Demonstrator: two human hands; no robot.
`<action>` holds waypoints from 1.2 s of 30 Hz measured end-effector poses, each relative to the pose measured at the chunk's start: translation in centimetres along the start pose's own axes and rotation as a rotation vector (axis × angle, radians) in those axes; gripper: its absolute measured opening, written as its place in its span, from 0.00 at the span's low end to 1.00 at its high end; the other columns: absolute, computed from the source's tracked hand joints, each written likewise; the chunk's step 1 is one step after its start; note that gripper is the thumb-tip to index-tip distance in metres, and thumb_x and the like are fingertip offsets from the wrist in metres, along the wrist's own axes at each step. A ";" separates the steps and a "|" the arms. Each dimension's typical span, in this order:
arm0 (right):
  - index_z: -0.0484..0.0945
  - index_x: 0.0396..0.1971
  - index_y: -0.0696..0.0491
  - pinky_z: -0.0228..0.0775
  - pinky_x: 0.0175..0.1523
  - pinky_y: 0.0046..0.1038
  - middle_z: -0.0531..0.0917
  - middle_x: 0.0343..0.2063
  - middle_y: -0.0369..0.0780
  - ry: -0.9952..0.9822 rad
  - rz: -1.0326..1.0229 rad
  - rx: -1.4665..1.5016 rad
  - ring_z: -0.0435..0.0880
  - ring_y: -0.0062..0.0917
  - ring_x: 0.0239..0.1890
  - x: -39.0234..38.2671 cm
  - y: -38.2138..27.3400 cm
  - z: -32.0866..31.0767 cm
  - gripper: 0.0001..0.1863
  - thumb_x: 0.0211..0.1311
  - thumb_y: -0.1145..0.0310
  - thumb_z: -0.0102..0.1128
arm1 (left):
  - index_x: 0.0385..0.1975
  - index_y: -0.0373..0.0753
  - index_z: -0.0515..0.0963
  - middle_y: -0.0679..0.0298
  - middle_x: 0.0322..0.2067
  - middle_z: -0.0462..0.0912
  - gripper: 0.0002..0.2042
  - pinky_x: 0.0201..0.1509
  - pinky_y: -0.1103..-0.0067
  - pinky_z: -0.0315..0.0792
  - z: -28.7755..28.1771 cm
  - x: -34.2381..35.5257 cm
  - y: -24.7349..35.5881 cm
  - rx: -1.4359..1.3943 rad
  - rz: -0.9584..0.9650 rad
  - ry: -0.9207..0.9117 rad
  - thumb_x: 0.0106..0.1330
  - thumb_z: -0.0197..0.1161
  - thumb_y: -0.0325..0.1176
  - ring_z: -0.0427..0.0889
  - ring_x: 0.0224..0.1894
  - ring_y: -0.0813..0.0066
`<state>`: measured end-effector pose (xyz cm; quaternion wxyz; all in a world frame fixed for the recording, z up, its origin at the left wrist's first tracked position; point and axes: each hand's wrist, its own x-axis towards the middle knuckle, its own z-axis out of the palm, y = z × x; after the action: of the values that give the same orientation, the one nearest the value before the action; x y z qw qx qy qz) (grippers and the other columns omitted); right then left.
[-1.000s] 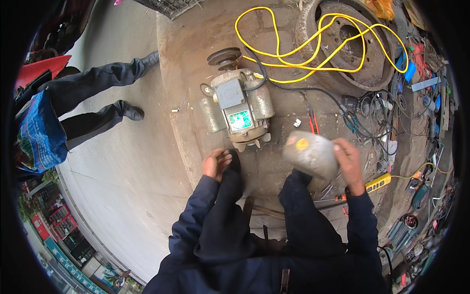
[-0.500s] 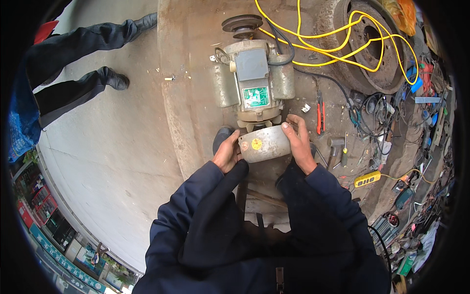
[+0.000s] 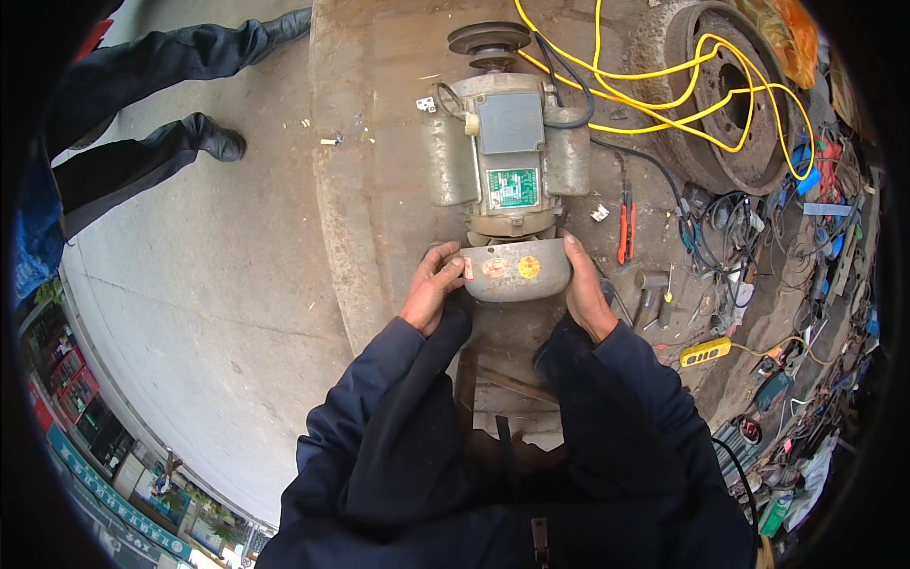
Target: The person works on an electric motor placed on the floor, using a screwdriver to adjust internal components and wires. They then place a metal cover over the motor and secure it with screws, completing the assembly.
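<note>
Between my two hands is a grey metal fan cover [image 3: 507, 282] with several worn stickers on its side. It sits at the near end of an electric motor [image 3: 510, 123], over the fan blades, which show only in part. My left hand [image 3: 438, 284] grips the cover's left edge, thumb toward the stickers. On the opposite edge my right hand [image 3: 587, 286] holds it, thumb along the top and the other fingers mostly hidden. The motor lies on the ground, with a grey box and a green plate on top and a pulley [image 3: 488, 42] at its far end.
Right of the motor lie red-handled pliers [image 3: 627, 226], a hammer [image 3: 651, 284] and a screwdriver [image 3: 666, 302]. A yellow cable [image 3: 664, 100] loops over a rusty wheel rim [image 3: 690, 142]. A yellow socket strip [image 3: 705, 353] and piled scrap are farther right. Another person's legs [image 3: 152, 142] stand at left.
The fan cover has turned to face the motor squarely and moved up against its near end, hiding more of the fan blades. Both hands have moved with it and still hold it.
</note>
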<state>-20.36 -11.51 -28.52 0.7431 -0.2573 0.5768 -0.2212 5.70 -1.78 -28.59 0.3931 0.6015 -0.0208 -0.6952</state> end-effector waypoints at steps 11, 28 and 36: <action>0.69 0.72 0.56 0.59 0.79 0.39 0.75 0.70 0.43 -0.032 0.180 0.369 0.71 0.33 0.73 2.7 -0.3 0.5 0.29 0.87 0.50 0.40 | 0.76 0.35 0.64 0.62 0.66 0.77 0.35 0.72 0.73 0.66 -0.2 2.2 0.2 -0.273 -0.038 -0.176 0.78 0.67 0.49 0.74 0.67 0.74; 0.74 0.66 0.63 0.65 0.70 0.31 0.79 0.63 0.42 0.139 -0.050 0.332 0.76 0.25 0.62 6.8 0.3 1.9 0.28 0.87 0.53 0.43 | 0.76 0.35 0.65 0.59 0.71 0.75 0.29 0.80 0.64 0.62 0.5 5.1 1.4 -0.378 0.141 -0.265 0.80 0.64 0.38 0.72 0.73 0.65; 0.76 0.62 0.63 0.67 0.68 0.33 0.80 0.60 0.44 0.149 0.070 0.341 0.77 0.28 0.59 8.8 -0.2 1.4 0.27 0.84 0.55 0.43 | 0.74 0.36 0.67 0.59 0.72 0.74 0.27 0.83 0.61 0.56 1.9 5.5 2.1 -0.526 0.210 -0.290 0.80 0.61 0.37 0.70 0.75 0.62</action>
<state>-16.97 -17.01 -34.63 0.7383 -0.0903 0.5931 -0.3082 5.35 -7.23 -31.47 0.5979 0.3683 0.0420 -0.7107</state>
